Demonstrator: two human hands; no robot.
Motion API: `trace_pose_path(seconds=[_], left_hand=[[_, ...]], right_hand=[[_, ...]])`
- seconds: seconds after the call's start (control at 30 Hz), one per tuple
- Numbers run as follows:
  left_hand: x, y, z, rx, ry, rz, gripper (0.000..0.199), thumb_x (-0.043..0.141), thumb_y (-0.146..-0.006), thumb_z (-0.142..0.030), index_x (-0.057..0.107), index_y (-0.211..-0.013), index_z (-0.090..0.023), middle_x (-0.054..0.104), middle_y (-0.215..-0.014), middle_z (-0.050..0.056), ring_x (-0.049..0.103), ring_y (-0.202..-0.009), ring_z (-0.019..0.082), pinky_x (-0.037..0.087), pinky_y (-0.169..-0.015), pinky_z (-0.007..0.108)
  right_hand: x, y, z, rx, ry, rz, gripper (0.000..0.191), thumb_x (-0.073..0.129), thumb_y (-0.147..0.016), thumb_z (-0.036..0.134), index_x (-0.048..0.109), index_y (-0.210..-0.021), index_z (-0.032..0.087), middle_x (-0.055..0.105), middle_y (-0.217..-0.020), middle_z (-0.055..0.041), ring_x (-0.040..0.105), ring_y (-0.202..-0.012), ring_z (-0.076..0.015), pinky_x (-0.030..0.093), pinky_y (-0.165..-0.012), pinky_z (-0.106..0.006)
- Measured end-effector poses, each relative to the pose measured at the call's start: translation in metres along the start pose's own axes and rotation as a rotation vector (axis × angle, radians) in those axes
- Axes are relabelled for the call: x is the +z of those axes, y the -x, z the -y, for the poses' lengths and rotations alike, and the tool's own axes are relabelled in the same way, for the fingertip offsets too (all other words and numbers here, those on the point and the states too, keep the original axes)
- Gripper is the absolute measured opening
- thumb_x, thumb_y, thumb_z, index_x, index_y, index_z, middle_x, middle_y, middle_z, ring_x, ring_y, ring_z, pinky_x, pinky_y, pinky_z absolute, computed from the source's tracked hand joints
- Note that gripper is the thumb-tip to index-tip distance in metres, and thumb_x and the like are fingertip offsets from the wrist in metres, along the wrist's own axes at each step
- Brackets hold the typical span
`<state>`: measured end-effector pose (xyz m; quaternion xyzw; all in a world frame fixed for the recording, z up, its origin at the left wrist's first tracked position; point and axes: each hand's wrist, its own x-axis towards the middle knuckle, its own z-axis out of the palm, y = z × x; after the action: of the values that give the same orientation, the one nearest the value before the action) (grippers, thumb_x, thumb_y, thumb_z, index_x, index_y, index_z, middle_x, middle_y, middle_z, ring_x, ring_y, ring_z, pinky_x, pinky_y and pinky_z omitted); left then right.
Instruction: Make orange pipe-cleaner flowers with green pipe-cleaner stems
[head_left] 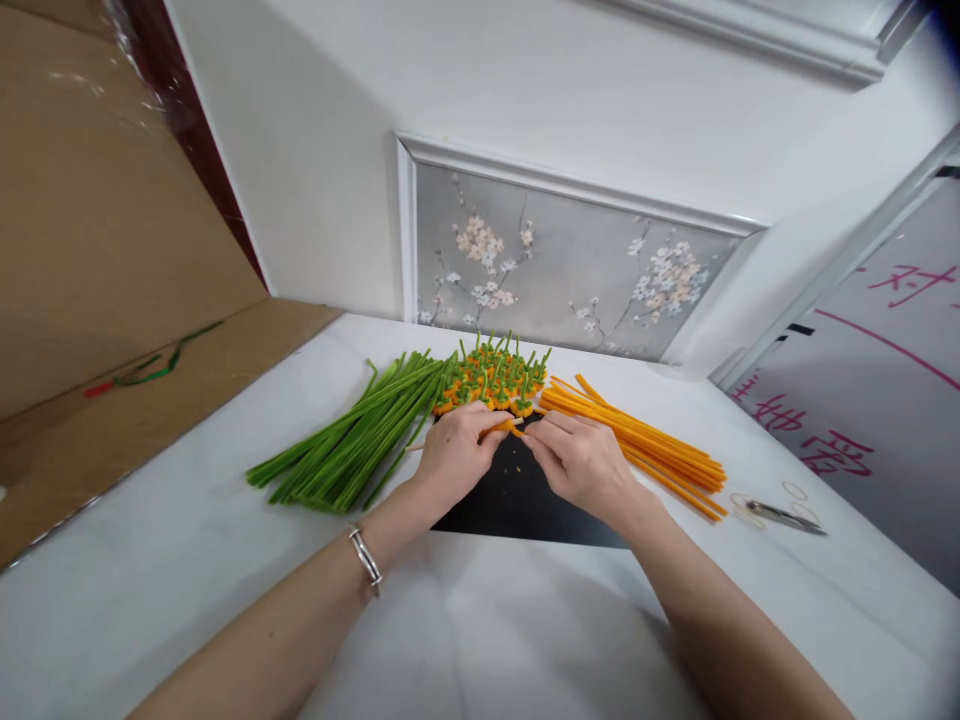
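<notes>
Above a black mat, my left hand is closed on a thin pale stick wound with an orange pipe cleaner. My right hand pinches the orange pipe cleaner's other part, close to the stick's tip. Behind my hands stand several small orange pieces with green stems, packed together. A bundle of green pipe cleaners lies to the left of my left hand. On the other side, orange pipe cleaners lie beside my right hand.
Metal scissors and a few thin rubber bands lie at the right. Cardboard covers the left side, with a green and red strand on it. A wall with a framed floral panel rises behind; a board with red writing stands right.
</notes>
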<state>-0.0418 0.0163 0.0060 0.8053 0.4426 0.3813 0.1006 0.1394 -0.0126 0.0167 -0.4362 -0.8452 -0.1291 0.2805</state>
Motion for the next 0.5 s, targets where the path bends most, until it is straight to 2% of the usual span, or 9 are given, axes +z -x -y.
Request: trace_pose_path(seconds=[0.2,0.3,0.4,0.5], left_hand=[[0.003,0.004,-0.001,0.163,-0.096,0.062,0.022,0.053,-0.087,-0.016,0.071,-0.097,-0.023,0.066,-0.082,0.001,0.061,-0.081,0.016,0.046,-0.071,0.026],[0.005,0.005,-0.001,0.243,-0.115,0.069,0.022,0.053,-0.086,-0.013,0.070,-0.094,-0.023,0.065,-0.081,0.001,0.059,-0.080,0.016,0.045,-0.070,0.026],[0.006,0.005,-0.001,0.307,-0.099,0.069,0.021,0.052,-0.085,-0.011,0.070,-0.088,-0.022,0.065,-0.081,0.002,0.059,-0.079,0.016,0.045,-0.072,0.027],[0.007,0.005,-0.002,0.352,-0.085,0.072,0.019,0.052,-0.086,-0.013,0.069,-0.086,-0.021,0.065,-0.079,0.002,0.058,-0.077,0.017,0.045,-0.072,0.028]], right_hand=[[0.001,-0.001,-0.005,0.051,-0.231,-0.050,0.022,0.044,-0.094,0.026,0.063,-0.085,0.019,0.063,-0.080,-0.0044,0.059,-0.072,-0.0147,0.042,-0.065,-0.025],[0.003,-0.003,-0.009,0.106,-0.367,-0.062,0.022,0.046,-0.092,0.027,0.062,-0.079,0.019,0.059,-0.073,-0.0030,0.055,-0.067,-0.0144,0.041,-0.061,-0.025],[0.006,-0.004,-0.013,0.191,-0.490,-0.030,0.023,0.048,-0.090,0.031,0.060,-0.075,0.019,0.054,-0.065,-0.0005,0.049,-0.058,-0.0129,0.037,-0.056,-0.025],[0.008,-0.006,-0.017,0.295,-0.661,0.055,0.025,0.050,-0.088,0.037,0.059,-0.073,0.019,0.050,-0.059,0.0017,0.044,-0.053,-0.0114,0.035,-0.051,-0.025]])
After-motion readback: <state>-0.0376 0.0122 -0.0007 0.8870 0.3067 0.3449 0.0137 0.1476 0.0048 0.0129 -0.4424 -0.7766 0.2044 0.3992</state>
